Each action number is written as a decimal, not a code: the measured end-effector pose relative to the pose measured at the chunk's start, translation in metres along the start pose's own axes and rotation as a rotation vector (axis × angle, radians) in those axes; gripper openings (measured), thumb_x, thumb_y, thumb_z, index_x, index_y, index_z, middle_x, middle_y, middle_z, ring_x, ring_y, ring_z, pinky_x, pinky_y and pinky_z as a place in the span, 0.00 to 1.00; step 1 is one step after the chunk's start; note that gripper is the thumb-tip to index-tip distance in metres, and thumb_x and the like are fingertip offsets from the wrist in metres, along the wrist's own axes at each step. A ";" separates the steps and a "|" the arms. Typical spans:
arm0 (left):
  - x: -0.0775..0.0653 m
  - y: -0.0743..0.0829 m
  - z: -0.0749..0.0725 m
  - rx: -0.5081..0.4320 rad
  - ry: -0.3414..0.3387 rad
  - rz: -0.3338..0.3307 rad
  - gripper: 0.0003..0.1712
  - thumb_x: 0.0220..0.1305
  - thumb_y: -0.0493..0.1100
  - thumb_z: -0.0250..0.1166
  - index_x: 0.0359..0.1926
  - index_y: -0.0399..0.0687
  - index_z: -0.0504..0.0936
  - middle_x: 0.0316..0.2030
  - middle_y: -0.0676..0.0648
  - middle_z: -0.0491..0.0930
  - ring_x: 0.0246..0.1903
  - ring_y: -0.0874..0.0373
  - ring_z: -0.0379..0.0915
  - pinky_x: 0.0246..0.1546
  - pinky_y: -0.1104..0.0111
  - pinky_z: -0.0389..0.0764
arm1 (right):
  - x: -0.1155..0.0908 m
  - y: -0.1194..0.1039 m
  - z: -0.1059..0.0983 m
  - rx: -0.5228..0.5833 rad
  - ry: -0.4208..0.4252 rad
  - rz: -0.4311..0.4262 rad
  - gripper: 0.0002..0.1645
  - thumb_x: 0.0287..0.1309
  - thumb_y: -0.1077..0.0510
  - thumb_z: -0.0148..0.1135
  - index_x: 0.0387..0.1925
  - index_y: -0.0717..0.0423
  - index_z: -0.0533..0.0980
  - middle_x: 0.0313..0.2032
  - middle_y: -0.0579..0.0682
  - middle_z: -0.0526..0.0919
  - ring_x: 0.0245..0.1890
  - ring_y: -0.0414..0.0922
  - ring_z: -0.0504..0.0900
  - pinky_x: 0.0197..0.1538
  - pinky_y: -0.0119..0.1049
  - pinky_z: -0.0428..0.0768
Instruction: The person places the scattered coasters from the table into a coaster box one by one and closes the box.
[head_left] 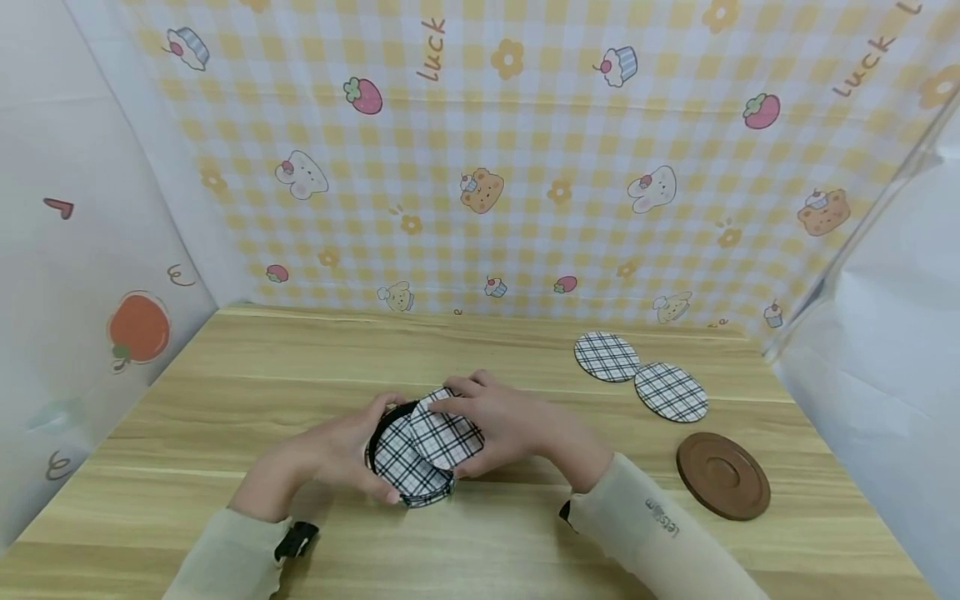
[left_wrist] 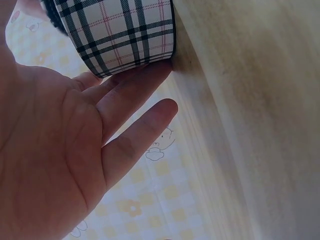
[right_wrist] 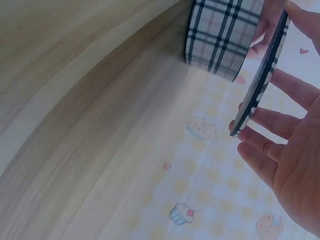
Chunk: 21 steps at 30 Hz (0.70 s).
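Note:
My left hand [head_left: 339,457] grips a round plaid coaster holder [left_wrist: 125,37] from its left side, thumb at the near edge and fingers round the back. Its upright wall is white with black checks and thin red lines. Inside lies a plaid coaster [head_left: 401,460], with the black inner rim showing behind. Between thumb and fingers, my right hand [head_left: 513,423] pinches another plaid coaster [head_left: 447,440] by its edge. That coaster overlaps the right part of the holder in the head view. From the right wrist it appears edge-on and tilted, beside the holder's wall.
Two plaid coasters [head_left: 606,357] lie flat side by side at the back right of the wooden table [head_left: 225,392]. In front of them, nearer the right edge, is a brown round disc [head_left: 723,475] with a recessed centre. A yellow-checked cloth [head_left: 420,142] hangs behind.

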<state>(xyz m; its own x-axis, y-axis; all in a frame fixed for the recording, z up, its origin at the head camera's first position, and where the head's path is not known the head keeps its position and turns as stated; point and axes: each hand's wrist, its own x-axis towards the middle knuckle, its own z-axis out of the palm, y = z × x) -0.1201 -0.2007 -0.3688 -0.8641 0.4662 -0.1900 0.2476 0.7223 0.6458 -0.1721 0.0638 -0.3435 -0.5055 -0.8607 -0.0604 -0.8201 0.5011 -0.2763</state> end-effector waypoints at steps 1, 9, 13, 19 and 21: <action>0.000 0.000 0.000 -0.001 -0.001 0.003 0.70 0.34 0.61 0.82 0.72 0.46 0.50 0.57 0.39 0.75 0.54 0.47 0.74 0.57 0.46 0.76 | 0.002 -0.002 0.000 -0.008 -0.005 -0.001 0.49 0.48 0.36 0.73 0.71 0.42 0.66 0.72 0.55 0.63 0.66 0.51 0.65 0.63 0.47 0.77; 0.001 -0.002 0.000 -0.005 -0.006 0.027 0.70 0.36 0.62 0.82 0.72 0.45 0.50 0.58 0.40 0.73 0.54 0.48 0.74 0.56 0.49 0.76 | 0.014 -0.014 0.003 -0.036 -0.019 -0.041 0.49 0.50 0.36 0.72 0.72 0.41 0.65 0.71 0.51 0.64 0.65 0.49 0.66 0.62 0.43 0.78; 0.000 -0.003 0.000 -0.002 -0.006 0.035 0.71 0.36 0.63 0.81 0.72 0.43 0.49 0.57 0.40 0.74 0.53 0.50 0.74 0.54 0.51 0.77 | 0.019 -0.017 0.008 -0.038 -0.021 -0.055 0.49 0.49 0.36 0.72 0.72 0.41 0.66 0.72 0.50 0.64 0.65 0.49 0.66 0.62 0.41 0.77; 0.000 -0.003 0.001 -0.028 -0.017 0.047 0.69 0.38 0.61 0.81 0.73 0.44 0.48 0.56 0.41 0.74 0.51 0.52 0.75 0.51 0.56 0.79 | 0.026 -0.018 0.012 -0.057 -0.019 -0.076 0.49 0.49 0.35 0.72 0.71 0.41 0.66 0.73 0.49 0.63 0.64 0.48 0.67 0.61 0.39 0.77; 0.000 -0.004 0.001 -0.042 -0.022 0.059 0.68 0.39 0.60 0.81 0.72 0.44 0.48 0.56 0.41 0.74 0.51 0.52 0.75 0.50 0.57 0.79 | 0.027 -0.019 0.013 -0.065 -0.019 -0.085 0.49 0.49 0.35 0.72 0.71 0.41 0.66 0.72 0.49 0.64 0.64 0.47 0.67 0.62 0.39 0.77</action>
<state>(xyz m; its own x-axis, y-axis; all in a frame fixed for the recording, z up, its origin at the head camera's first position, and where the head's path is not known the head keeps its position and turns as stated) -0.1209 -0.2026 -0.3718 -0.8385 0.5189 -0.1663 0.2790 0.6711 0.6868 -0.1666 0.0294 -0.3527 -0.4289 -0.9015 -0.0578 -0.8758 0.4307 -0.2180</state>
